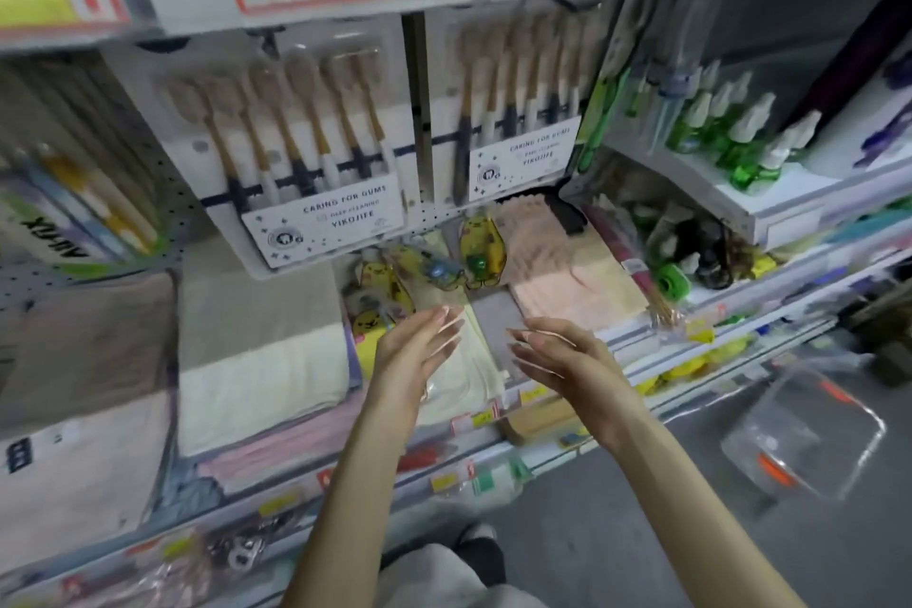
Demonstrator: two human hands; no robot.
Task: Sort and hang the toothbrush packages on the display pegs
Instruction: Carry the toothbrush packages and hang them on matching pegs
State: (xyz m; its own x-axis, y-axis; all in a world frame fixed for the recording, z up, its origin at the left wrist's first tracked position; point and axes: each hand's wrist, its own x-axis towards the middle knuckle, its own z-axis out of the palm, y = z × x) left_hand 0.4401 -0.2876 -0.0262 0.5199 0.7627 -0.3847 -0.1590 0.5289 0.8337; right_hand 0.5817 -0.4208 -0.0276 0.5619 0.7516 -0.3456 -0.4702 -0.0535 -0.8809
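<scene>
Two large clear toothbrush packages hang side by side on pegs under the upper shelf. The left package (296, 153) tilts toward me, and the right package (513, 114) hangs behind a dark upright. Both carry a white label reading "caring for gums". More toothbrush packs (84, 193) hang at the far left on the pegboard. My left hand (419, 341) and my right hand (552, 351) are held below the packages, palms facing each other, fingers straight and apart, holding nothing.
Folded towels (256, 360) and pink cloths (567, 272) fill the shelf under my hands, with yellow cartoon packets (481, 247) behind. Green bottles (730, 133) stand on a shelf at the right. A clear plastic bin (809, 430) sits on the floor at the right.
</scene>
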